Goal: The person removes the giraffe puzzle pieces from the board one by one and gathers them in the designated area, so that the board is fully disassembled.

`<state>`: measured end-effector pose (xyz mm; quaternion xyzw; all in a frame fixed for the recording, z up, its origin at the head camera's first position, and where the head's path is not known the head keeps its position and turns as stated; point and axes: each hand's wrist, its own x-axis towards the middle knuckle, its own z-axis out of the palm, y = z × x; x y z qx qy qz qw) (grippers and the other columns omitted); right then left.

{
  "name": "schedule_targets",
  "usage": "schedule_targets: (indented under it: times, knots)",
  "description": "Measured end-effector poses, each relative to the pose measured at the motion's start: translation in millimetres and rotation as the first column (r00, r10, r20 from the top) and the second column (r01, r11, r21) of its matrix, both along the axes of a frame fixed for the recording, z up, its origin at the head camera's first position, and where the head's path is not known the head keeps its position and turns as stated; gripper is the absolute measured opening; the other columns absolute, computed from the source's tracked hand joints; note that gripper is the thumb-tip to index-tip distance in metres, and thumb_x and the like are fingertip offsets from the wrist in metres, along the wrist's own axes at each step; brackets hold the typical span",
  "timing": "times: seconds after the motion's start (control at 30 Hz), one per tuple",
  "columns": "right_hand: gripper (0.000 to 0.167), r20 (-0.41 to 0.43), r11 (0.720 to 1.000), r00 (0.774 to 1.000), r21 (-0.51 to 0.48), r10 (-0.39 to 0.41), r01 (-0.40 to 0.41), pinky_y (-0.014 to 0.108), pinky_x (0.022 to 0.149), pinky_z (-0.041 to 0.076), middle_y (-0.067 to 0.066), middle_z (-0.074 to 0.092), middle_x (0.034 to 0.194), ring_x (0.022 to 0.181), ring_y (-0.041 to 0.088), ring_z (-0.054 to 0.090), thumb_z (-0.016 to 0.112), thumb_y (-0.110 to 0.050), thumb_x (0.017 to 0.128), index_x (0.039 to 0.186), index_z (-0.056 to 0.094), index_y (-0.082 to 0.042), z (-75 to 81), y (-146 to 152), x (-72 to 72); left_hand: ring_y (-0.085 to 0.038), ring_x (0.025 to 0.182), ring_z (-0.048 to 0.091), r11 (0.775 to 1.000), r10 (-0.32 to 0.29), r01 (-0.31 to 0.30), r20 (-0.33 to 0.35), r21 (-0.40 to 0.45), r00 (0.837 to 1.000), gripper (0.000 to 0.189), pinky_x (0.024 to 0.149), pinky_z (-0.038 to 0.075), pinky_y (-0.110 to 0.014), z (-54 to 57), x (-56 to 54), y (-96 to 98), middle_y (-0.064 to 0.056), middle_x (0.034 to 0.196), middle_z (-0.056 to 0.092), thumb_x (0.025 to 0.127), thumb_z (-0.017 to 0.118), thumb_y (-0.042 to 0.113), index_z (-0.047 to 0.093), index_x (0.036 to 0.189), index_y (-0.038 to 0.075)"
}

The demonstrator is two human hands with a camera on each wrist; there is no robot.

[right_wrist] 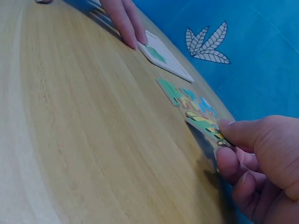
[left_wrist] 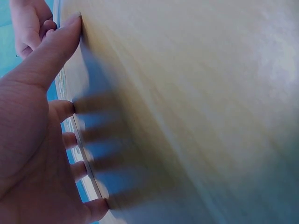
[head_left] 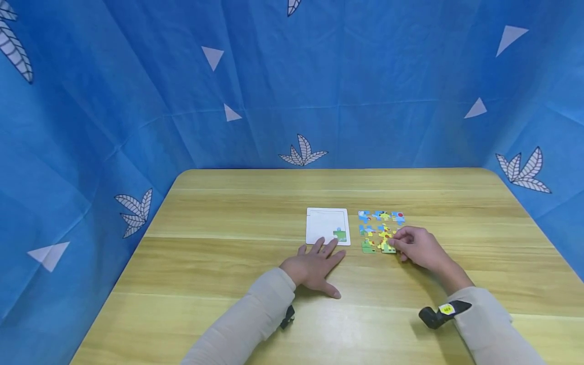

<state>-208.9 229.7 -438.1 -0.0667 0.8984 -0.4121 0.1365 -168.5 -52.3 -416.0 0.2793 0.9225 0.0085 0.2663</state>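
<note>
My right hand (head_left: pixel 420 247) pinches a green-and-yellow puzzle piece (right_wrist: pixel 205 127) between thumb and fingers; in the right wrist view one side of it is tilted up off the table. Beyond it lie several loose puzzle pieces (head_left: pixel 368 246) in blue, yellow and green, set out in rows. To their left is a white puzzle tray (head_left: pixel 321 225) with a single green piece (head_left: pixel 339 234) in its lower right corner. My left hand (head_left: pixel 312 268) is spread on the table, its fingertips at the tray's near edge and its thumb pointing right.
Everything sits on a wood-grain table (head_left: pixel 228 213). A blue curtain (head_left: pixel 283 76) with leaf and triangle prints hangs behind the table and at its sides. A black wrist camera (head_left: pixel 440 313) is strapped over the right sleeve.
</note>
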Motion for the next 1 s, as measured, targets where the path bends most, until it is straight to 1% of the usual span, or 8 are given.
schedule_targets:
  times: [0.2,0.33,0.53,0.67,0.8,0.93,1.0]
  knots:
    - [0.028,-0.023,1.0,1.0,0.022,0.006,-0.005,0.024,0.05,0.045,0.004,0.061,0.07,0.057,0.013,0.058,0.062,-0.027,0.092,0.099,0.059,0.0,-0.3,1.0,1.0,-0.025,0.147,-0.001,1.0,0.004,-0.004,0.007,0.004,1.0,0.098,0.113,0.015,-0.055,0.6,-0.5,-0.3,0.002,0.16,-0.004,0.076,0.059,0.069,0.01,0.152,0.031]
    - [0.027,-0.022,1.0,1.0,0.028,0.005,-0.004,0.025,0.049,0.046,0.004,0.062,0.072,0.058,0.013,0.059,0.063,-0.026,0.091,0.099,0.059,0.0,-2.4,2.0,0.6,-0.025,0.146,-0.001,1.0,0.0,0.0,0.009,0.003,1.0,0.098,0.113,0.015,-0.055,1.2,-0.7,-0.2,0.002,0.16,-0.005,0.076,0.059,0.069,0.01,0.152,0.031]
    - [0.028,-0.016,1.0,1.0,0.024,-0.011,0.012,0.026,0.048,0.048,0.006,0.063,0.079,0.059,0.012,0.059,0.064,-0.024,0.091,0.102,0.058,0.0,-2.4,2.8,0.9,-0.025,0.146,-0.002,1.0,0.0,0.0,0.016,0.001,1.0,0.099,0.113,0.015,-0.055,1.3,-1.0,-0.2,0.002,0.16,-0.005,0.076,0.058,0.07,0.009,0.152,0.032]
    - [0.028,-0.016,1.0,1.0,0.024,-0.01,0.01,0.025,0.049,0.048,0.007,0.062,0.079,0.059,0.013,0.059,0.065,-0.025,0.089,0.102,0.059,0.0,-1.3,2.5,1.5,-0.025,0.146,-0.002,1.0,0.002,-0.002,0.021,-0.002,1.0,0.099,0.113,0.014,-0.055,2.3,-0.8,-0.6,0.003,0.16,-0.005,0.076,0.058,0.07,0.009,0.152,0.032]
    - [0.033,-0.019,1.0,1.0,0.022,0.002,-0.002,0.025,0.053,0.049,0.006,0.062,0.079,0.062,0.013,0.059,0.07,-0.026,0.085,0.103,0.059,0.0,-0.5,2.0,1.9,-0.025,0.146,-0.002,1.0,0.001,-0.001,0.022,-0.005,1.0,0.098,0.113,0.014,-0.055,2.8,-0.8,-0.5,0.003,0.16,-0.006,0.076,0.058,0.07,0.008,0.152,0.032]
    - [0.041,-0.05,0.998,0.998,0.051,0.028,-0.026,0.023,0.062,0.047,0.005,0.062,0.083,0.071,0.014,0.057,0.076,-0.028,0.079,0.104,0.059,0.0,-0.8,2.6,2.4,-0.025,0.146,-0.002,1.0,0.001,-0.001,0.025,-0.005,1.0,0.098,0.113,0.014,-0.055,3.3,-0.7,-0.1,0.003,0.16,-0.006,0.077,0.057,0.07,0.008,0.152,0.032]
    - [0.042,-0.065,0.997,0.997,0.064,0.041,-0.037,0.022,0.066,0.046,0.004,0.062,0.085,0.074,0.014,0.056,0.078,-0.027,0.077,0.104,0.06,-0.001,-1.3,2.9,2.6,-0.024,0.146,-0.002,1.0,0.0,0.0,0.027,-0.005,1.0,0.098,0.113,0.014,-0.055,3.5,-0.2,-0.3,0.003,0.16,-0.006,0.077,0.057,0.07,0.008,0.152,0.032]
